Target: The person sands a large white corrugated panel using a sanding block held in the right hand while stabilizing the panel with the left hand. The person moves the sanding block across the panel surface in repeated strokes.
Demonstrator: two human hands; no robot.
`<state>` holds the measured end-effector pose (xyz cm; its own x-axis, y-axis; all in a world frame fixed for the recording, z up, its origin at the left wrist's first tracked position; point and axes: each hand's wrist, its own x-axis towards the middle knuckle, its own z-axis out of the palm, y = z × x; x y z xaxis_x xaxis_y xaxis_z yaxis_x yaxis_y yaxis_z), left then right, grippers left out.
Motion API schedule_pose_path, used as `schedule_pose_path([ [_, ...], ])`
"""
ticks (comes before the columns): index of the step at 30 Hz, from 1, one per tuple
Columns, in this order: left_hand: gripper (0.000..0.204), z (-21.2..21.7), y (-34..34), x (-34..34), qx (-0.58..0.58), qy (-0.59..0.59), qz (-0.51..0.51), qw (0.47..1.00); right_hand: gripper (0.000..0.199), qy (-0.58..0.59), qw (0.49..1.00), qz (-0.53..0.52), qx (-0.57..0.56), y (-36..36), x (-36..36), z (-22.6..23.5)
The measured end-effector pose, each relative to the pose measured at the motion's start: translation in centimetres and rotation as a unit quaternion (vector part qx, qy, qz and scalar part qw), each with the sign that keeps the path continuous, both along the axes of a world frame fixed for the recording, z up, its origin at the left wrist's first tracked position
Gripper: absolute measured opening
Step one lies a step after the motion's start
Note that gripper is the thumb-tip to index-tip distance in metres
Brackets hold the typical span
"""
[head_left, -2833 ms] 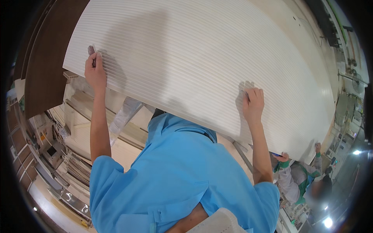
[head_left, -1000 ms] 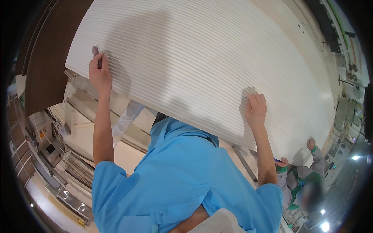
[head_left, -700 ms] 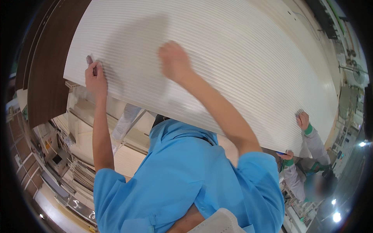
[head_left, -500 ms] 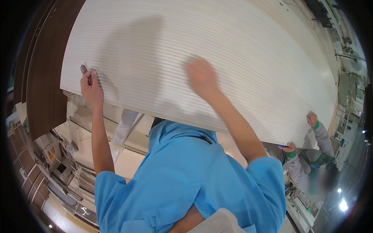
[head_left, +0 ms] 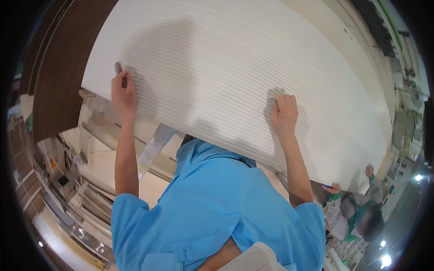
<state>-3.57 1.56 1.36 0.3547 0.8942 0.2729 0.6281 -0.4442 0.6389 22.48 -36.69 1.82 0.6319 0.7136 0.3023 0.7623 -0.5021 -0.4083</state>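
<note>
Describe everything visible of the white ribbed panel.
The white ribbed panel is broad, with fine parallel ridges roughly along its near edge; its material is unclear. It lies beyond the blue shirt, running out past the picture's top, with soft shadows on it. The left hand, gripping a dark brownish piece, and the right hand are over it; contact is hard to tell. A co-worker's hands are at its right end.

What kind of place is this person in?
Probably a workshop or factory: there's a big ridged white panel, a dark brown board to its left, and a co-worker near the panel's lower-right end.
</note>
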Motion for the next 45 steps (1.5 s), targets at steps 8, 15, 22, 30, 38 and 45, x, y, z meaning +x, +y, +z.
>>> schedule_pose_path([
  [8,0.020,-0.4,0.4,-0.2,0.005,0.011,0.028,1.000,0.019,0.025,0.990,0.137,0.008,24.0,-5.2,-1.3],
  [15,0.015,-1.1,0.9,-0.4,0.051,0.017,0.012,0.998,0.018,-0.059,0.975,0.189,0.103,19.4,-3.2,-3.2],
  [22,0.017,-1.3,0.9,-0.5,0.033,0.006,0.007,0.999,0.030,-0.066,0.997,0.003,-0.044,-7.0,1.0,-0.4],
  [30,0.019,-1.3,1.1,-0.8,0.025,0.018,0.003,1.000,0.015,0.016,0.980,0.181,0.079,20.4,-3.7,-2.3],
  [38,0.020,-1.0,0.9,-0.3,0.069,0.051,0.009,0.996,0.025,0.000,0.994,0.106,-0.013,9.4,-2.6,-1.5],
  [45,0.025,0.5,-0.4,0.0,0.004,0.068,0.023,0.997,0.019,0.042,0.999,-0.010,-0.004,-6.5,-0.6,1.2],
])
